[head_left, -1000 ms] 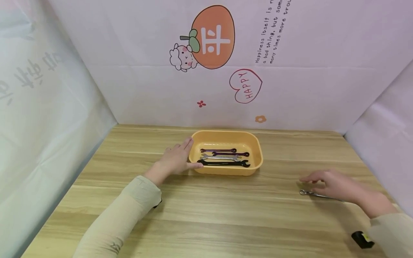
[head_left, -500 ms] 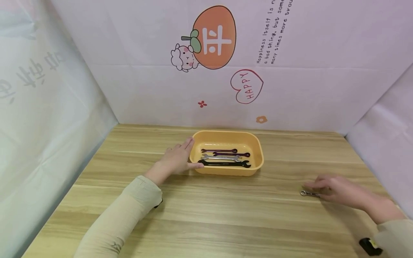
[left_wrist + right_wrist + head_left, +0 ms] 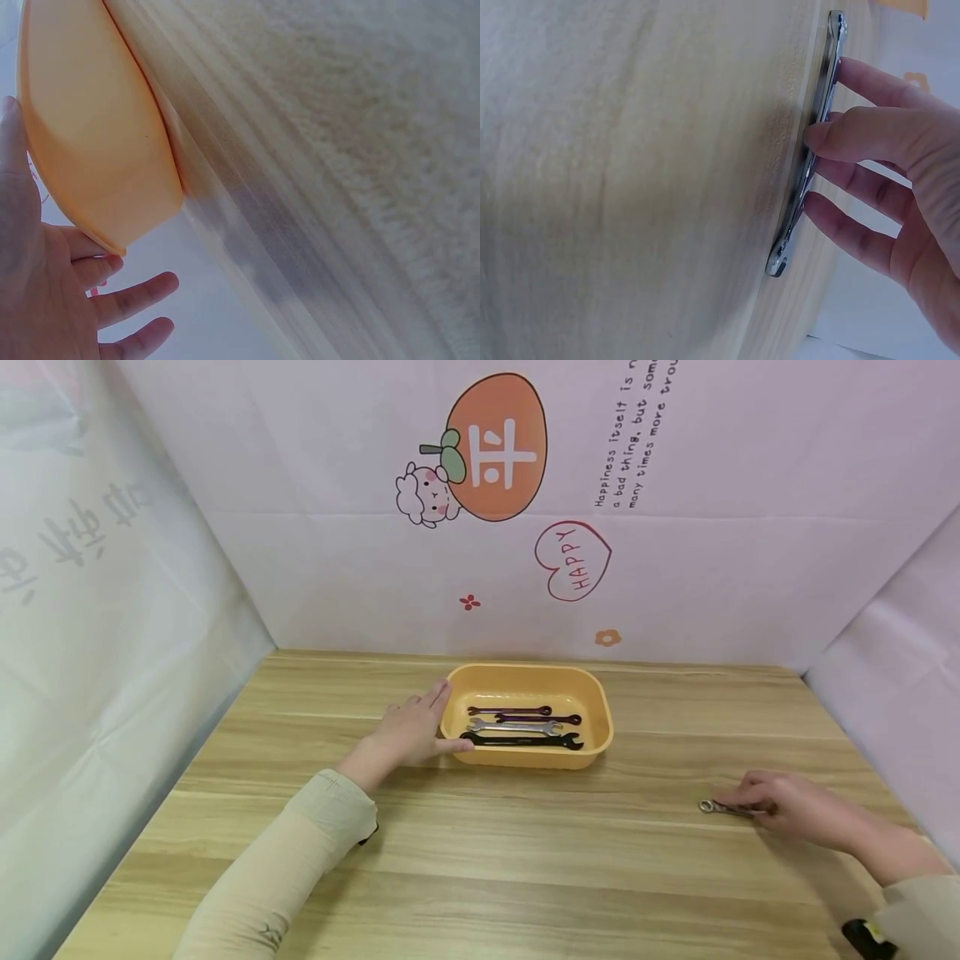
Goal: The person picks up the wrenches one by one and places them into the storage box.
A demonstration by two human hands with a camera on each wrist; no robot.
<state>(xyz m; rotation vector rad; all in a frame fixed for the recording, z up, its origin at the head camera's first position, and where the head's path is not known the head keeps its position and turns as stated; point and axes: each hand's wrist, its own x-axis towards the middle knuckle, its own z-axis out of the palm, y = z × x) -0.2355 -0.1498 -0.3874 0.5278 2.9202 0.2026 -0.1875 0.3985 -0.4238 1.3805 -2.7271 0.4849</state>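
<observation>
A yellow plastic bin (image 3: pixel 525 758) stands at the back middle of the table, with several wrenches inside: a black wrench (image 3: pixel 521 741), a silver wrench (image 3: pixel 513 727) and purple-toned ones (image 3: pixel 510 710). My left hand (image 3: pixel 405 731) touches the bin's left end, thumb and index along the rim; in the left wrist view its other fingers (image 3: pixel 139 298) spread loosely. At the right, my right hand (image 3: pixel 795 806) pinches a loose silver combination wrench (image 3: pixel 821 112) by its middle, thumb on one side and fingertips on the other. The wrench lies at the tabletop; its ring end (image 3: pixel 707 807) points left.
The wood-grain table (image 3: pixel 525 860) is bordered by a printed white backdrop (image 3: pixel 337 568) behind and white sheets at both sides. A black strapped device (image 3: pixel 866 937) sits at the right sleeve. Wood surface lies between the bin and the right hand.
My right hand has drawn slightly right along the silver wrench, and its thumb and fingers have closed on it. The left hand and the bin stay in place.
</observation>
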